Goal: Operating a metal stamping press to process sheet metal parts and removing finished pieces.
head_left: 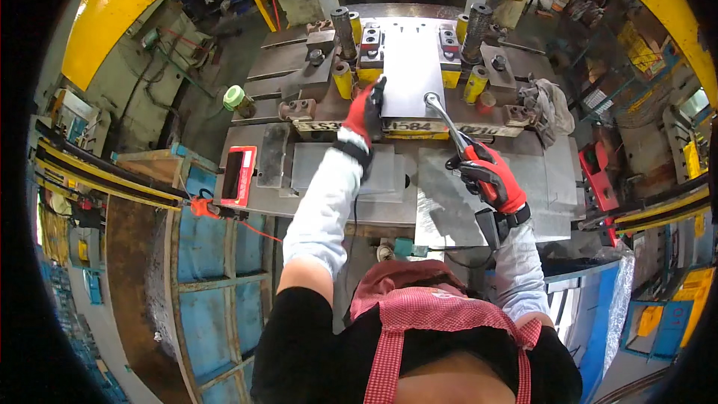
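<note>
Red-black gloves (508, 183), pale oversleeves (323, 206) and a checked apron (449, 313) are worn.

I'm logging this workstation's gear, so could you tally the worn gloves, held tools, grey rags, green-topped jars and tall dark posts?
Worn gloves: 2
Held tool: 1
Grey rag: 1
Green-topped jar: 1
Tall dark posts: 2
Total: 7

A sheet (411, 60) lies on the die (336, 127) between two posts (475, 36), the left hand (364, 114) by its left edge, a tool (450, 127) reaching from the right hand (490, 176) to its near right corner; loose plates (464, 209) lie before the die, a rag (552, 108) to its right, a container (235, 97) to its left
</note>
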Demonstrator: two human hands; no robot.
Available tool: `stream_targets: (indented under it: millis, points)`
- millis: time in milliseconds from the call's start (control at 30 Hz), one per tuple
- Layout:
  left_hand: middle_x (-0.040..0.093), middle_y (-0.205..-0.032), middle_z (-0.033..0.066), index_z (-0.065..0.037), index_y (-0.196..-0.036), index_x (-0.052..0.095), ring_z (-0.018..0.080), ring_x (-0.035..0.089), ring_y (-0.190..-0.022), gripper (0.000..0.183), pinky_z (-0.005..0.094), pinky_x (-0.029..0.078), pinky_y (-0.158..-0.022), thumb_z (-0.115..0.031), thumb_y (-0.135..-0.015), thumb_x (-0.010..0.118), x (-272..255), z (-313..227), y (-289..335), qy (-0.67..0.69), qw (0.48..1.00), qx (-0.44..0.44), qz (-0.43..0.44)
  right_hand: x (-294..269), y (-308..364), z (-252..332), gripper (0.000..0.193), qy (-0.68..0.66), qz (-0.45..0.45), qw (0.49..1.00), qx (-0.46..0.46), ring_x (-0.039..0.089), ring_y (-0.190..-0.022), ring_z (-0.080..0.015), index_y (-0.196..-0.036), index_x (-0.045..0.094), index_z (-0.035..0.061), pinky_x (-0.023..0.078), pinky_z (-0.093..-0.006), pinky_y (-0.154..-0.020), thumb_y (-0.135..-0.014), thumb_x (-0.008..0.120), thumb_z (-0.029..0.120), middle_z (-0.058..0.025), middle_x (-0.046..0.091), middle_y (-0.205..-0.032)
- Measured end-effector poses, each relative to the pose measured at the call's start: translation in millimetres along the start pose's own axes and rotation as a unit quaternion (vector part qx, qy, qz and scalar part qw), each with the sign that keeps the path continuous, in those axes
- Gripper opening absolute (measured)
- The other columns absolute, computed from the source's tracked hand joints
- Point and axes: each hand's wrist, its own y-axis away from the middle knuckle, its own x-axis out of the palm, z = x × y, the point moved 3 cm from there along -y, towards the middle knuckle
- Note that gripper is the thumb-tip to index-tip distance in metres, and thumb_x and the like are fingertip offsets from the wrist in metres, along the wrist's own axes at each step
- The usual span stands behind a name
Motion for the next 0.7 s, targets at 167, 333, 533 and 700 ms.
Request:
stream_targets:
  millis: [167, 333, 533, 700]
  points:
    - [0.061, -0.091, 0.0193, -0.004, -0.113, 0.047, 0.027, 0.062, -0.073, 0.037, 0.037, 0.052, -0.064, -0.031, -0.089, 0.043, 67, -10, 75, 0.193, 0.981, -0.026, 0.01, 12, -5, 11, 0.016, -0.006, 0.016, 1.0, -0.004, 0.04, -0.05, -0.0035, -0.084, 0.051, 0.0051, 0.032, -0.0193, -0.044, -0.079, 0.057, 0.018, 0.002, 0.045, -0.063]
    - [0.06, -0.086, 0.0222, 0.002, -0.1, 0.046, 0.0299, 0.062, -0.071, 0.033, 0.0367, 0.053, -0.066, -0.028, -0.09, 0.04, 80, -16, 76, 0.192, 0.98, -0.002, -0.047, 4, -8, 2, 0.013, 0.029, 0.043, 0.998, -0.021, 0.042, -0.051, -0.0036, -0.082, 0.052, 0.0055, 0.032, -0.0187, -0.044, -0.079, 0.057, 0.017, 0.0023, 0.047, -0.064]
    - [0.059, -0.083, 0.0243, 0.001, -0.102, 0.045, 0.0312, 0.062, -0.068, 0.029, 0.0364, 0.055, -0.064, -0.025, -0.089, 0.042, 82, -12, 70, 0.239, 0.966, -0.01, -0.096, -21, 31, -21, 0.026, -0.105, -0.079, 0.991, 0.007, 0.044, -0.048, -0.0058, -0.103, 0.051, 0.0048, 0.034, -0.0201, -0.041, -0.08, 0.056, 0.014, 0.0005, 0.051, -0.067]
    - [0.059, -0.085, 0.0243, 0.0, -0.105, 0.045, 0.0314, 0.062, -0.067, 0.029, 0.0374, 0.055, -0.064, -0.025, -0.089, 0.042, 84, -10, 65, 0.229, 0.962, -0.013, -0.148, -96, 80, -120, 0.043, -0.092, -0.221, 0.971, 0.003, 0.042, -0.045, -0.006, -0.119, 0.046, 0.0075, 0.035, -0.0202, -0.041, -0.078, 0.057, 0.014, 0.0002, 0.05, -0.063]
